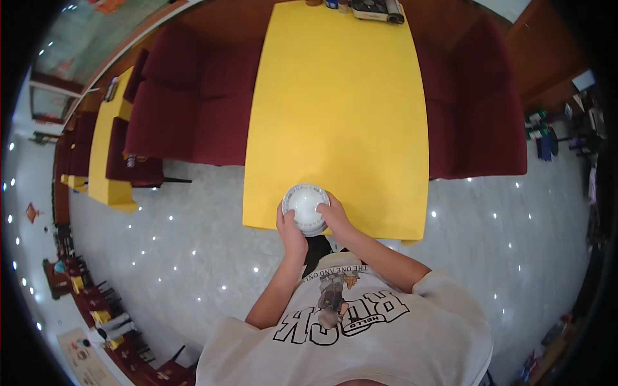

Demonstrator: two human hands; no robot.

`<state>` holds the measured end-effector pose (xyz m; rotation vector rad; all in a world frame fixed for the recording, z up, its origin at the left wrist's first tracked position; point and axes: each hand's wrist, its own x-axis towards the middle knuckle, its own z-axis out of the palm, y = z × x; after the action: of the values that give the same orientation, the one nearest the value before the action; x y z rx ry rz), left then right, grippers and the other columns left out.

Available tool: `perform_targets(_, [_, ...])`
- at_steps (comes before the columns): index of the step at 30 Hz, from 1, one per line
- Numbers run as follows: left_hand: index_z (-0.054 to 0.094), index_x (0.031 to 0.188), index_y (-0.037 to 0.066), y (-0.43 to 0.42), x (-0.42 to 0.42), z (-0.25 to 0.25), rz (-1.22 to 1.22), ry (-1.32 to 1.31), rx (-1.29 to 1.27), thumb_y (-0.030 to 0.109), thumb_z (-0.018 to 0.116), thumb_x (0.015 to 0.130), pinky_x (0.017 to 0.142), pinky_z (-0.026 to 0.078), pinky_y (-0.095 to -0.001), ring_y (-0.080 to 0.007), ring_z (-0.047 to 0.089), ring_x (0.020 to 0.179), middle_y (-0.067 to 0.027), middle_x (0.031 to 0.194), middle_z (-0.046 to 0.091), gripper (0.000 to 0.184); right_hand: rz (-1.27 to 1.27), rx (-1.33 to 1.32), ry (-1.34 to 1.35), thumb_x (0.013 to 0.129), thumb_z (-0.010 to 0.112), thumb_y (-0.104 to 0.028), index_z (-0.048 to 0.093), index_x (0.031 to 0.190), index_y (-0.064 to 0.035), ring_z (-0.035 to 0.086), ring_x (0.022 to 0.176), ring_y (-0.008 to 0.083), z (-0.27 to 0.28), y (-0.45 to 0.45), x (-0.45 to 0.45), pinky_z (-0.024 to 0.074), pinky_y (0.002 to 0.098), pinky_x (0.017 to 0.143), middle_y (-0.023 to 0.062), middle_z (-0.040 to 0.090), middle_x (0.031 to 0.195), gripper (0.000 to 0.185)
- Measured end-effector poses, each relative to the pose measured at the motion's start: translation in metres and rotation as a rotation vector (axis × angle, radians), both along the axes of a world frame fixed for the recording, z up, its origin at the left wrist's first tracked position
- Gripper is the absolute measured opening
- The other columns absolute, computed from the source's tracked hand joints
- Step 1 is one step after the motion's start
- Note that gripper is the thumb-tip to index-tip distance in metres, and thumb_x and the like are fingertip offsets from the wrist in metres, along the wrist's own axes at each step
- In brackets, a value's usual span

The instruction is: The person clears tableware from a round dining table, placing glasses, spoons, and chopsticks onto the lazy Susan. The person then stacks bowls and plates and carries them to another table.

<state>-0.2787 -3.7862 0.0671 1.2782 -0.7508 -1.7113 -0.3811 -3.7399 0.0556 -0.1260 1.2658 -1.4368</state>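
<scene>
A round white bowl [305, 201] with a dark pattern around its rim is held near the front edge of the yellow-covered table [338, 116]. My left hand [291, 231] grips its left side, the thumb over the rim. On the opposite side my right hand [336, 216] is closed around it, thumb also lying inside the rim. A second edge shows below the rim, but I cannot tell whether more bowls are stacked underneath. Whether the bowl touches the table is hidden too.
A portable gas stove [378, 10] and a few small containers [331, 4] stand at the table's far end. Dark red bench seats [222, 96] flank the table on the left, with another bench [479, 116] on the right. Another yellow table [112, 154] is farther left.
</scene>
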Motion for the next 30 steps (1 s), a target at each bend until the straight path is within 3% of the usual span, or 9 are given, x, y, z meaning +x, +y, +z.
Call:
perform_targets(3, [0.047,0.125,-0.002,-0.049,-0.007,-0.031,-0.132,-0.072,-0.002,0.009,0.043,0.083,0.094,0.045,-0.0346,-0.0244,0.054,0.110,-0.0140,0.117,0.055,0.044,-0.055,0.076,-0.014,0.076,0.049,-0.006,0.046,0.129,0.0035,0.054,0.112,0.0249,-0.018,-0.044,-0.015,0.0415,0.0336,0.097,0.0168,0.056,0.119,0.055])
perform_targets(5, [0.045,0.128,-0.005,-0.098,-0.021,-0.049,-0.184,-0.054,0.017,0.008,0.044,0.084,0.097,0.042,-0.0339,-0.0235,0.053,0.111,-0.0150,0.121,0.054,0.046,-0.111,0.094,0.002,0.076,0.049,-0.006,0.046,0.129,0.0036,0.054,0.112,0.0247,-0.036,-0.086,-0.024,0.0416,0.0333,0.097,0.0166,0.057,0.119,0.054])
perform_targets(7, [0.046,0.128,-0.005,-0.138,-0.028,-0.063,-0.232,-0.019,0.054,0.007,0.044,0.084,0.098,0.041,-0.0339,-0.0235,0.053,0.112,-0.0150,0.121,0.054,0.046,-0.165,0.122,0.140,0.076,0.049,-0.005,0.048,0.128,0.0018,0.055,0.107,0.0196,-0.053,-0.116,-0.020,0.0435,0.0306,0.093,0.0114,0.059,0.113,0.052])
perform_targets(9, [0.046,0.128,-0.005,-0.180,-0.041,-0.084,-0.245,0.019,0.083,0.006,0.044,0.083,0.099,0.040,-0.0339,-0.0234,0.052,0.113,-0.0149,0.122,0.054,0.046,-0.221,0.145,0.183,0.076,0.049,-0.004,0.047,0.129,0.0020,0.054,0.109,0.0201,-0.070,-0.151,-0.025,0.0429,0.0312,0.094,0.0118,0.058,0.115,0.053])
perform_targets(11, [0.047,0.126,-0.006,-0.214,-0.056,-0.106,-0.328,-0.028,-0.093,0.008,0.045,0.081,0.097,0.043,-0.0340,-0.0248,0.053,0.112,-0.0154,0.121,0.055,0.047,-0.272,0.155,0.216,0.076,0.048,-0.003,0.046,0.129,0.0022,0.054,0.111,0.0206,-0.082,-0.183,-0.039,0.0422,0.0317,0.096,0.0122,0.057,0.118,0.053])
perform_targets(12, [0.047,0.126,-0.006,-0.228,-0.064,-0.113,-0.335,-0.032,-0.060,0.008,0.045,0.081,0.097,0.043,-0.0340,-0.0248,0.053,0.112,-0.0154,0.121,0.055,0.047,-0.321,0.119,0.244,0.075,0.047,-0.002,0.045,0.130,0.0031,0.053,0.114,0.0223,-0.087,-0.195,-0.046,0.0411,0.0320,0.098,0.0139,0.056,0.120,0.055])
perform_targets(14, [0.049,0.126,-0.006,-0.242,-0.075,-0.116,-0.403,0.043,-0.117,0.001,0.045,0.081,0.100,0.040,-0.0335,-0.0233,0.052,0.116,-0.0151,0.124,0.055,0.046,-0.386,0.111,0.268,0.074,0.045,-0.001,0.044,0.131,0.0041,0.052,0.116,0.0239,-0.090,-0.201,-0.051,0.0401,0.0323,0.100,0.0157,0.054,0.122,0.057])
perform_targets(20, [0.050,0.125,-0.006,-0.265,-0.086,-0.139,-0.447,0.130,-0.143,0.002,0.045,0.081,0.100,0.040,-0.0344,-0.0234,0.054,0.114,-0.0149,0.122,0.056,0.045,-0.420,0.091,0.381,0.072,0.044,0.000,0.045,0.129,0.0035,0.051,0.116,0.0234,-0.100,-0.225,-0.058,0.0392,0.0328,0.101,0.0154,0.054,0.122,0.058])
perform_targets(30, [0.051,0.125,-0.004,-0.270,-0.082,-0.134,-0.540,0.072,-0.302,-0.001,0.043,0.081,0.101,0.040,-0.0342,-0.0236,0.053,0.116,-0.0139,0.125,0.055,0.045,-0.403,0.039,0.367,0.072,0.046,0.000,0.041,0.133,0.0002,0.047,0.120,0.0249,-0.107,-0.222,-0.059,0.0370,0.0338,0.103,0.0155,0.050,0.126,0.061])
